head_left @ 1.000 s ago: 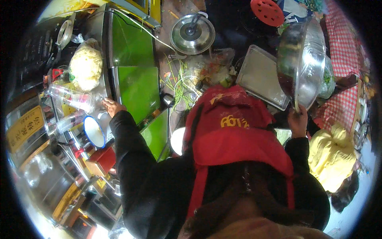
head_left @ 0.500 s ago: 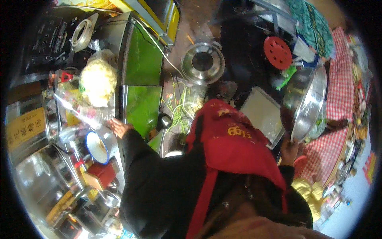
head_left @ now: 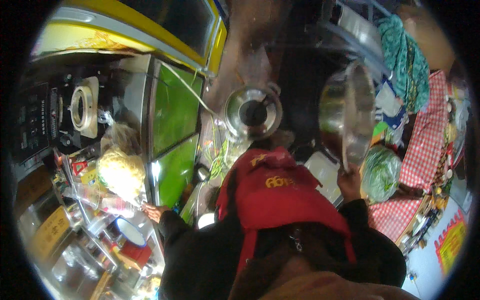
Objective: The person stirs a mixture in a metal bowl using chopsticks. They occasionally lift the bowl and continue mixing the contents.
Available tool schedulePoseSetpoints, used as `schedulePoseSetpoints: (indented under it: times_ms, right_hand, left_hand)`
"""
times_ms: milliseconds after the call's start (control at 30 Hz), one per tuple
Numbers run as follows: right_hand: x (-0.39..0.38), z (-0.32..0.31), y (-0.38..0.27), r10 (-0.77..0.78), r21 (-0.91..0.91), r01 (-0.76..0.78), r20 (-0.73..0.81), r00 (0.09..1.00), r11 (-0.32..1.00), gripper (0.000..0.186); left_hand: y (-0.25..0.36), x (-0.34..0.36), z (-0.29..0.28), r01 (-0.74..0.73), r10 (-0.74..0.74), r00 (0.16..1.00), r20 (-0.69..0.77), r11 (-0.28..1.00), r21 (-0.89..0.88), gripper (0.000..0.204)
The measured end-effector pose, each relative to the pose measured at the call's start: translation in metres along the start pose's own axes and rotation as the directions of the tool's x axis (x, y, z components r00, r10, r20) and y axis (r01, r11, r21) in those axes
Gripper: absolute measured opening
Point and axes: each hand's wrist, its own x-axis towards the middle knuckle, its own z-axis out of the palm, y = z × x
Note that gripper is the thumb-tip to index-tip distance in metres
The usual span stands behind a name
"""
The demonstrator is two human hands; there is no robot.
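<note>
My right hand (head_left: 349, 182) is closed on the rim of a large shiny metal basin (head_left: 332, 112), tipped up on its side. My left hand (head_left: 155, 212) reaches to the edge of the counter at the left, its fingers stretched out and nothing seen in them. Its fingertips are close to a clear plastic bag with a pale, bright heap of food (head_left: 121, 172); whether they touch it I cannot tell. Near this hand is a white bowl with a blue rim (head_left: 131, 232).
A round metal pot (head_left: 250, 112) stands on the floor ahead, with green stalks (head_left: 217, 167) nearby. Green-fronted cabinets (head_left: 175, 115) line the left. To the right are a bag of greens (head_left: 381, 172), a red checked cloth (head_left: 425, 145) and a pale tray (head_left: 322, 172).
My right hand has brought the basin left, away from the checked cloth, uncovering the bag of greens; the red stool is now out of sight. My left hand stays by the counter edge.
</note>
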Motion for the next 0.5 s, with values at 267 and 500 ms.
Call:
schedulePoseSetpoints:
  times_ms: [267, 500]
  right_hand:
    - [0.006, 0.123, -0.071, 0.362, 0.145, -0.433, 0.353, 0.863, 0.89, 0.007]
    - [0.062, 0.174, -0.113, 0.416, -0.106, -0.424, 0.508, 0.754, 0.899, 0.025]
  left_hand:
    - [0.005, -0.005, 0.034, 0.182, -0.171, 0.964, 0.202, 0.983, -0.037, 0.047]
    - [0.078, 0.011, -0.015, 0.668, -0.505, 0.743, 0.438, 0.535, -0.516, 0.072]
